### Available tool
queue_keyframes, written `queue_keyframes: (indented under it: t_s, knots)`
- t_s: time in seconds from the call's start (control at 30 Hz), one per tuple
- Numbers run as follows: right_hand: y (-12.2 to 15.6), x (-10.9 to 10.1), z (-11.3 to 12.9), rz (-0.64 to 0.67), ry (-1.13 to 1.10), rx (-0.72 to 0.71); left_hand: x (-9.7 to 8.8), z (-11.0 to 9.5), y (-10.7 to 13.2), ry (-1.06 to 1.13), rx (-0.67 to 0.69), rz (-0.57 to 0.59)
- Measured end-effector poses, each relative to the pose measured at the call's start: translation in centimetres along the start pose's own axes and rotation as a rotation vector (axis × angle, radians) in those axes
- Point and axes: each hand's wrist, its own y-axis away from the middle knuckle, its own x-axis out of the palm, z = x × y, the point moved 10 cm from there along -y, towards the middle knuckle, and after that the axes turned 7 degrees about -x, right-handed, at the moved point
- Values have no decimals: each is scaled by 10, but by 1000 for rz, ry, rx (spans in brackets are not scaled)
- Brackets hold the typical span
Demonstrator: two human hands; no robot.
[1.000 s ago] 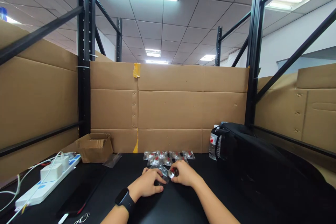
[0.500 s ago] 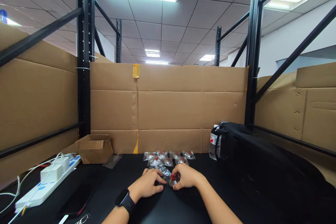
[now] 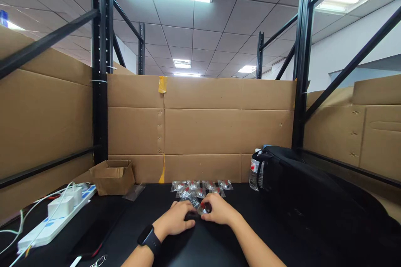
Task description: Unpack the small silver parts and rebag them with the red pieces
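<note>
My left hand, with a black smartwatch on its wrist, has its fingers curled at the near side of a crinkled clear plastic bag. The thumb stands apart, and the exact grip on the bag is partly hidden. Closed around a small round clear object with a red part is my right hand. That object is right at the bag, close to the left fingertips; whether it is inside cannot be seen. Just beyond lie several similar clear-bagged pieces with red parts in rows.
A small open cardboard box stands back left, beside a flat clear bag. At left are a white power strip with cables and a dark phone. A water bottle and large black bag occupy the right. Cardboard panels enclose the back.
My right hand has moved slightly left and away from me, bringing the small round object against the clear bag. My left fingers have shifted a little; the rest is unchanged.
</note>
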Motion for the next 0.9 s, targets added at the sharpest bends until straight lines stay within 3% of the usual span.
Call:
queue_keyframes:
  t_s: [0.23,0.63,0.9]
  knots:
    - [6,13,-8,211,-58,15,6,-1,2,-5,21,84]
    - [3,5,-2,100,-74,31,11,2,2,-31,38,125]
    - [5,9,-10,156,-41,52,15,5,0,-34,42,119]
